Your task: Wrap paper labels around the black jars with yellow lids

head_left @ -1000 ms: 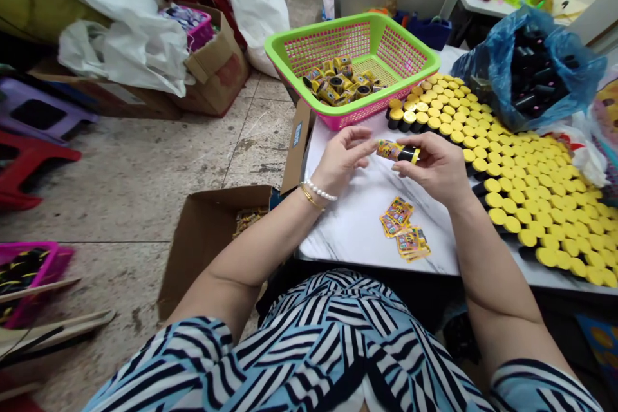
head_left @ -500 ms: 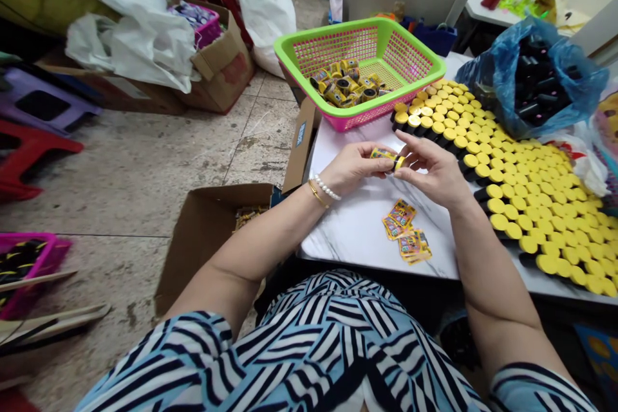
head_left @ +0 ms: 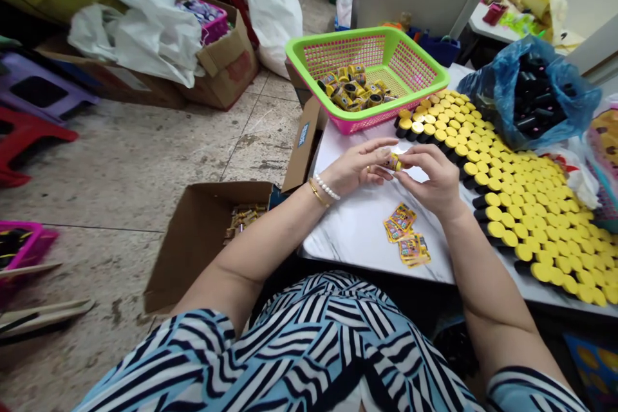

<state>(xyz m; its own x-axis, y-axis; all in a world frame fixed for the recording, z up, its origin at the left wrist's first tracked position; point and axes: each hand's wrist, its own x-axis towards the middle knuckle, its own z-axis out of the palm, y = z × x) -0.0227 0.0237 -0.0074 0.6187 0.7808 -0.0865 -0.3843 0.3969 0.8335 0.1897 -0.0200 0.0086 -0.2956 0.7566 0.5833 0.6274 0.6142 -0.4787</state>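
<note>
Right fingers close on the tube as the left ones loosen!

And the tube (head_left: 394, 161) is right in the middle, off the desk (head_left: 347, 225), lying sideways between the two hands, its yellow end to the right. Half a second ago the left hand (head_left: 360, 164) was wrapped over it; now those fingers have straightened, the index finger reaching out above the tube, others below, thumb alongside. Whether they grip it at all, I cannot tell. Over to the right hand (head_left: 434, 177): its index finger was lifted clear just now, and here it has come down, thumb and fingers clamped together on the yellow end. A second back plenty of black body showed; now only a short stretch peeks out.

Below, the labels (head_left: 410, 250) haven't budged, two loose clusters on the desk, near the right wrist. The camera has swung a touch, so the basket (head_left: 357, 124) sits lower in view, its yellow-and-black pieces just as they were. To the right, the capped tubes (head_left: 521, 193) hold their packed rows, with the blue bag (head_left: 483, 87) of black tubes behind them, also unchanged.
</note>
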